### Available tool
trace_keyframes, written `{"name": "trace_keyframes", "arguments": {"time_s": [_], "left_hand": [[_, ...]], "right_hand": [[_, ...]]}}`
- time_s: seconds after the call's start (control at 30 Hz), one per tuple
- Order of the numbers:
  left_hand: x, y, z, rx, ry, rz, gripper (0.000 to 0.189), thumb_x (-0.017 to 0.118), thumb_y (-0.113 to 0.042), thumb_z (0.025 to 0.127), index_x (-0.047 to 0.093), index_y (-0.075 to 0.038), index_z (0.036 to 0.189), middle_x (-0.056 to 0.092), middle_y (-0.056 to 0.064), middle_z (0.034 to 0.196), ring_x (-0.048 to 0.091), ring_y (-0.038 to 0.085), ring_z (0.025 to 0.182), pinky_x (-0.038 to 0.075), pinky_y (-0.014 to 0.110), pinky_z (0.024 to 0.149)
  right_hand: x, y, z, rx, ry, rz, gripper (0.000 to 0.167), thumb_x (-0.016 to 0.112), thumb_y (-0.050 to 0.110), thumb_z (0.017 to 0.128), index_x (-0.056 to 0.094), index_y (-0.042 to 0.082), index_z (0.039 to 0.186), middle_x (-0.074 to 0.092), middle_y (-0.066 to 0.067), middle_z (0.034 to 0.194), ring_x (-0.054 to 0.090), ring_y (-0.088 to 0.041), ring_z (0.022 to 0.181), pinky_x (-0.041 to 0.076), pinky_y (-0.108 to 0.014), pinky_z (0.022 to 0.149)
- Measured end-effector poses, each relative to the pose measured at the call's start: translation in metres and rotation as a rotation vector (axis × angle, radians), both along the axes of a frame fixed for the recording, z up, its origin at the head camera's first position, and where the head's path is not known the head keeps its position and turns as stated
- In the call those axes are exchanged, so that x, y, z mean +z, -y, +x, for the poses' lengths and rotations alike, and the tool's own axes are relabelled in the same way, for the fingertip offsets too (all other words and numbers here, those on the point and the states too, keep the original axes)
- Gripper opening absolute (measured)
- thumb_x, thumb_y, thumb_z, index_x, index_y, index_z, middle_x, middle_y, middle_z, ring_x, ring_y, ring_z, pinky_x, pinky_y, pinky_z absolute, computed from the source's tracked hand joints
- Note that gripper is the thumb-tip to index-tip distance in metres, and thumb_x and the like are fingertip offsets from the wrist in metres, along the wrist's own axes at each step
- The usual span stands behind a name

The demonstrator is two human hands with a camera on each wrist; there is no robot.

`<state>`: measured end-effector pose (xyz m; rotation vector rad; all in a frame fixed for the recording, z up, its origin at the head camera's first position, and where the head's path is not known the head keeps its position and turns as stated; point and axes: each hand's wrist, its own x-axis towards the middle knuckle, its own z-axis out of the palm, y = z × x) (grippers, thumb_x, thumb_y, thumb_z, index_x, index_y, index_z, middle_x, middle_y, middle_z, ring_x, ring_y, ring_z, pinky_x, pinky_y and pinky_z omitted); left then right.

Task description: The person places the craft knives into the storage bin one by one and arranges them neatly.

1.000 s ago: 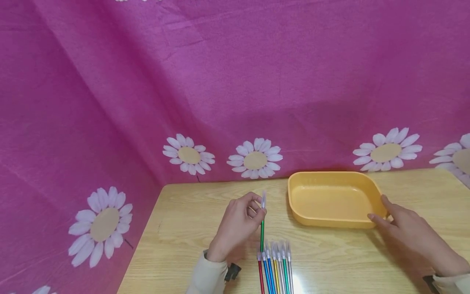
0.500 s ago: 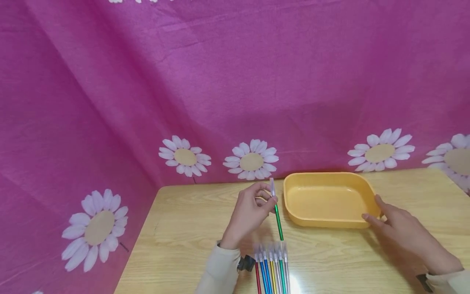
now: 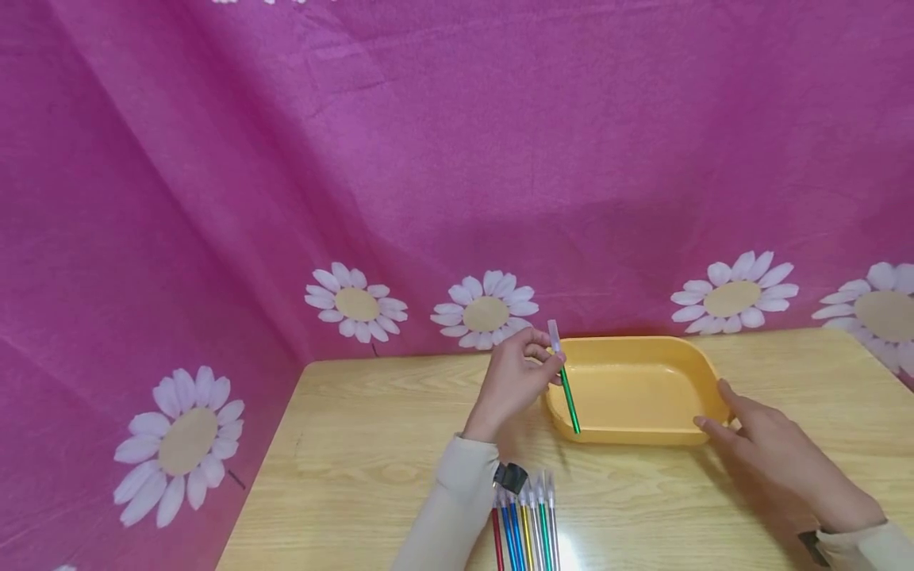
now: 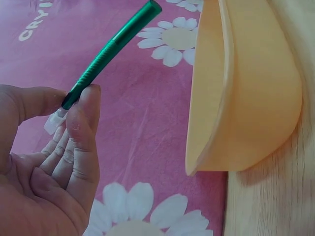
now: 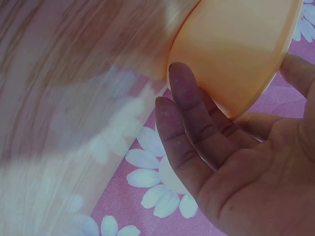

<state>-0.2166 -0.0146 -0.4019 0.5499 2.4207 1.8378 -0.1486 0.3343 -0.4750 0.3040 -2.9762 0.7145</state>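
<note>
My left hand (image 3: pixel 516 382) pinches a green craft knife (image 3: pixel 569 403) near its clear cap, between thumb and fingertips. The knife's bare green end points down and overlaps the near left rim of a yellow plastic basin (image 3: pixel 628 437) in the head view. In the left wrist view the knurled green handle (image 4: pixel 115 46) shows plainly, apart from the basin's wall (image 4: pixel 261 93). My right hand (image 3: pixel 774 448) holds the basin's near right corner, thumb at the rim. In the right wrist view its other fingers (image 5: pixel 184 93) lie along the outer wall.
Several more capped craft knives (image 3: pixel 527 527), red, blue, yellow, silver and green, lie in a row at the table's near edge, just below my left wrist. The wooden table (image 3: pixel 357 460) backs onto a pink cloth (image 3: pixel 500 159) printed with daisies.
My left hand has carried the green craft knife up from the row and to the right, as far as the basin's left side. The right hand keeps its hold on the basin.
</note>
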Motion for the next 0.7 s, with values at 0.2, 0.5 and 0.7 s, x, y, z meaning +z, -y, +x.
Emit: {"name": "trace_keyframes", "arguments": {"time_s": [0.2, 0.5, 0.7], "left_hand": [[0.001, -0.010, -0.012, -0.002, 0.045, -0.015, 0.020, 0.071, -0.016, 0.099, 0.064, -0.005, 0.113, 0.077, 0.010, 0.089, 0.074, 0.009, 0.066, 0.060, 0.025, 0.062], [-0.003, -0.017, -0.024, 0.009, 0.099, -0.035, 0.020, 0.070, -0.016, 0.099, 0.064, -0.003, 0.113, 0.078, 0.012, 0.092, 0.080, 0.034, 0.083, 0.061, 0.026, 0.064], [-0.007, -0.027, -0.032, 0.027, 0.083, -0.085, 0.020, 0.071, -0.014, 0.098, 0.065, -0.003, 0.114, 0.078, 0.012, 0.091, 0.079, 0.035, 0.083, 0.058, 0.023, 0.062]], "right_hand": [[0.000, -0.001, -0.001, -0.001, 0.006, -0.001, 0.082, 0.062, 0.038, 0.105, 0.029, -0.021, 0.151, 0.061, -0.043, 0.127, 0.065, -0.051, 0.107, 0.050, -0.070, 0.092], [-0.002, 0.000, -0.002, -0.001, 0.010, 0.006, 0.082, 0.062, 0.038, 0.105, 0.030, -0.022, 0.151, 0.062, -0.043, 0.127, 0.066, -0.049, 0.106, 0.051, -0.069, 0.092], [-0.001, 0.000, -0.001, -0.007, 0.019, 0.009, 0.082, 0.061, 0.039, 0.105, 0.029, -0.021, 0.151, 0.058, -0.045, 0.131, 0.064, -0.053, 0.110, 0.049, -0.071, 0.094]]}}
